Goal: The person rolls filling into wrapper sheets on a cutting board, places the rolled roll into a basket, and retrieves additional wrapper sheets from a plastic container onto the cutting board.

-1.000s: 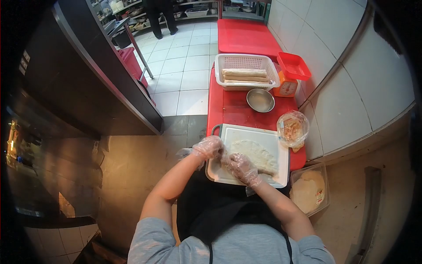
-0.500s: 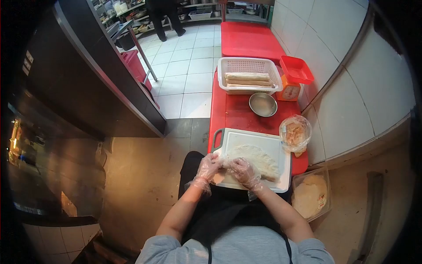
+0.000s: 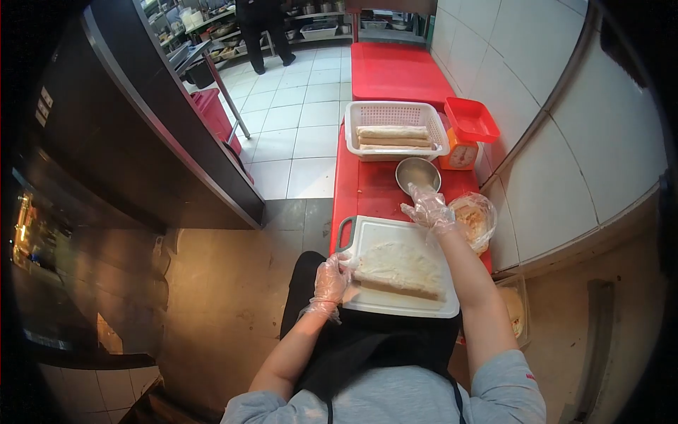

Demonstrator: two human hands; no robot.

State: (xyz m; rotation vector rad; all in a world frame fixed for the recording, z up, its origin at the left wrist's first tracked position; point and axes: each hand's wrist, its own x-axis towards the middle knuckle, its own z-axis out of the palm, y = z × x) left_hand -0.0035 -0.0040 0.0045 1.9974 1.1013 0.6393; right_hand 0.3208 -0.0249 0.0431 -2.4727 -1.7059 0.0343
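A pale, thin wrapper sheet (image 3: pixel 399 263) lies on the white cutting board (image 3: pixel 369 232), its near edge rolled into a long roll (image 3: pixel 395 285). My left hand (image 3: pixel 330 284), in a clear plastic glove, is closed with its fingertips pinching the left end of the wrapper. Reaching over the far side of the board, my gloved right hand (image 3: pixel 429 209) has its fingers stretched out, the tips at the near rim of the metal bowl (image 3: pixel 417 172). Whether they touch what is inside is hard to see. Beside that hand stands a plastic bag of orange-pink filling (image 3: pixel 472 215).
Finished rolls (image 3: pixel 393 133) lie in a white perforated basket (image 3: pixel 360 113) on the red table (image 3: pixel 346 191). An orange scale (image 3: pixel 460 154) with a red tray stands by the tiled wall. A plastic container (image 3: pixel 519 304) sits low at right. Far off, a person (image 3: pixel 261 35) stands near shelves.
My right hand has left the roll and moved forward to the metal bowl. The near edge of the wrapper is now uncovered. My left hand stays at the left end.
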